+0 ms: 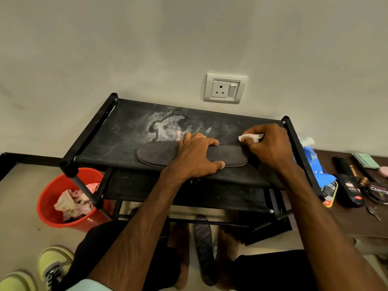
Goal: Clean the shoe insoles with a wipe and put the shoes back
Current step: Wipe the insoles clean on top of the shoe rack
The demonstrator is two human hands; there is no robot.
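A dark grey insole (156, 154) lies flat along the front of the black shoe rack's top shelf (126, 127). My left hand (197, 157) lies across its middle, fingers over the far edge and thumb at the near edge, holding it down. My right hand (266, 143) grips a crumpled white wipe (251, 137) at the insole's right end. A second dark insole (204, 246) lies on the floor under the rack. A pair of yellow-green shoes (50, 267) stands on the floor at the lower left.
A red bucket (48, 198) holding used wipes sits left of the rack. A blue wipe pack (312, 162) and shoe polish items (378, 192) lie on a brown surface at the right. A wall socket (224, 88) is behind the rack.
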